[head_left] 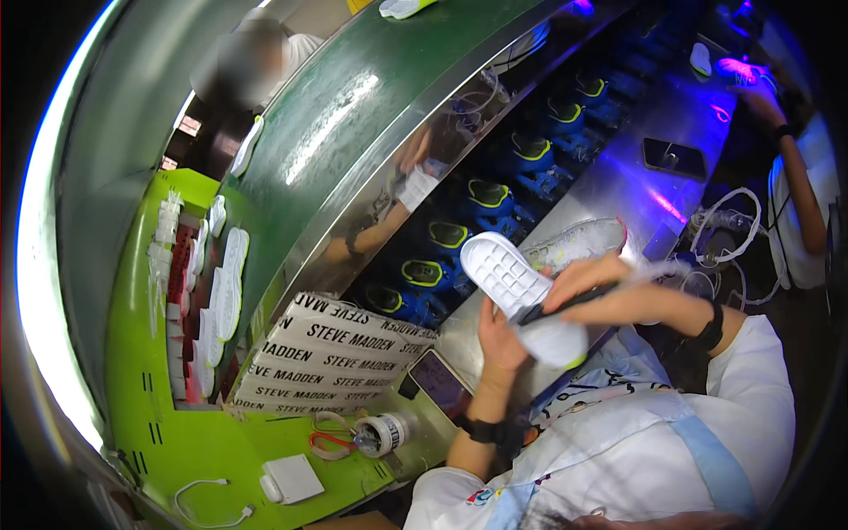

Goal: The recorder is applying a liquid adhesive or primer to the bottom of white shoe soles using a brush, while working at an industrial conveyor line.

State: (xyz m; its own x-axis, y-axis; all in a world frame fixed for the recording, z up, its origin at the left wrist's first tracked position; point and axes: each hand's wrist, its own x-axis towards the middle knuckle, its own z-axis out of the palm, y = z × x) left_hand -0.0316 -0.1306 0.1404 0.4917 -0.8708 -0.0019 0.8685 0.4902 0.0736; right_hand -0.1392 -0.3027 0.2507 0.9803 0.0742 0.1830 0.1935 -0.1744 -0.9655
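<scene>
A white shoe sole (pixel 505 268) with a grid of hollows on its upturned face is held tilted over the metal ledge. My left hand (pixel 505 340) grips it from the near-left side, fingers partly hidden beneath it. My right hand (pixel 590 284) is closed around a slim dark-handled tool (pixel 565 303), which lies across the middle of the sole. Motion blur and the fingers hide the tool's kind. Just beyond my right hand, a grey-white shoe (pixel 579 244) lies on the ledge.
Blue shoes with lime collars (pixel 488 194) line the dark conveyor. A green belt (pixel 353 97) curves behind. Left are stacked soles (pixel 231 283), a printed box (pixel 331 353), a tape roll (pixel 382 435) and a white charger (pixel 293 479). A phone (pixel 673 157) and a co-worker's hand (pixel 760 99) are at right.
</scene>
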